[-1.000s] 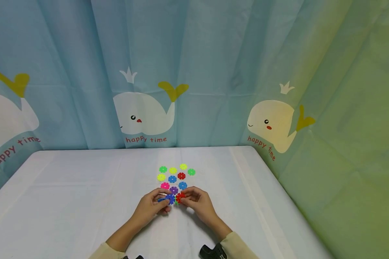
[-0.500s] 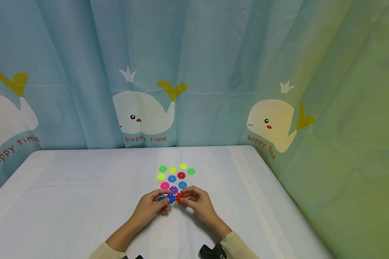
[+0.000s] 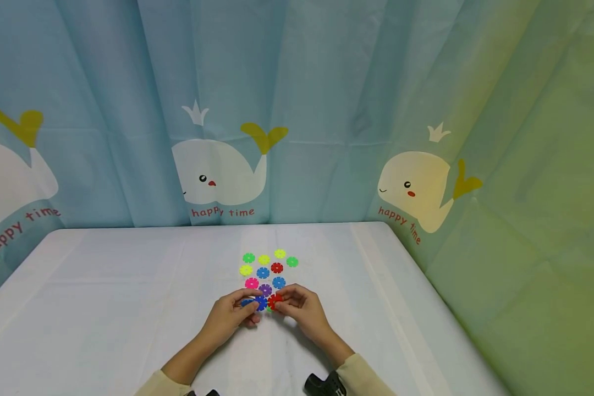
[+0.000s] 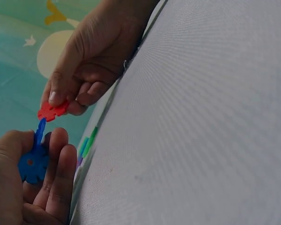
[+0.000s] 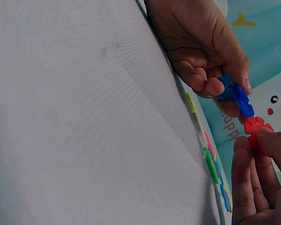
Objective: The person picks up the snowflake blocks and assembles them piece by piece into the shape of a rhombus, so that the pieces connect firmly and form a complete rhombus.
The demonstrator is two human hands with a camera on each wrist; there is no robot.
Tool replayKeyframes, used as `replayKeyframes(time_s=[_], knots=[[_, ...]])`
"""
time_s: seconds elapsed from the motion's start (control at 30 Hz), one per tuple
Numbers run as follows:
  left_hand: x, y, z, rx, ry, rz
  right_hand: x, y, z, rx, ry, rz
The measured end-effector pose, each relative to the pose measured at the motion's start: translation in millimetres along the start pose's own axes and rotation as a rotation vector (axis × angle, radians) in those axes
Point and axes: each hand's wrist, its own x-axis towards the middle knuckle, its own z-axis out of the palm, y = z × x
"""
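Low over the white table, my left hand [image 3: 231, 315] pinches two joined notched plastic discs. One is dark blue [image 3: 261, 303], the other a lighter blue [image 4: 33, 166], set crosswise to each other. My right hand [image 3: 304, 309] grips a red notched disc [image 5: 255, 124] between thumb and fingers. In both wrist views the red disc's edge meets the end of the dark blue disc [image 4: 40, 131]. The fingertips cover part of each held disc. A green disc [image 3: 269, 309] shows partly beneath the hands, and a purple disc [image 3: 265, 290] lies just beyond them.
Several loose discs lie flat past the hands, among them a pink disc [image 3: 251, 283], a blue disc [image 3: 279, 282], a red disc [image 3: 276, 268] and a yellow disc [image 3: 280, 253]. Behind the white table [image 3: 128, 275] hangs a whale-print curtain [image 3: 326, 110].
The lighter blue disc in the left hand has tilted a little and shows more of its face. Both hands stay in almost the same place.
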Motion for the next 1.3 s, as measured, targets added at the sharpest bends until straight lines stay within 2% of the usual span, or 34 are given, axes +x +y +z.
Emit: replayKeyframes(time_s=[0.27, 0.67, 0.9, 1.3], knots=[[0.6, -1.6, -0.4, 0.026, -0.009, 0.007, 0.0, -0.8, -0.1, -0.032, -0.011, 0.006], [-1.7, 2.7, -1.5, -0.023, -0.066, 0.009, 0.3, 1.8, -1.6, -0.041, -0.049, -0.040], [-1.5, 4.2, -3.1, 0.103, -0.049, 0.012, 0.5, 3.1, -1.8, -0.044, -0.058, -0.054], [0.3, -1.1, -3.7, 0.157, -0.050, 0.021, -0.4, 1.6, -0.9, -0.049, -0.073, -0.045]])
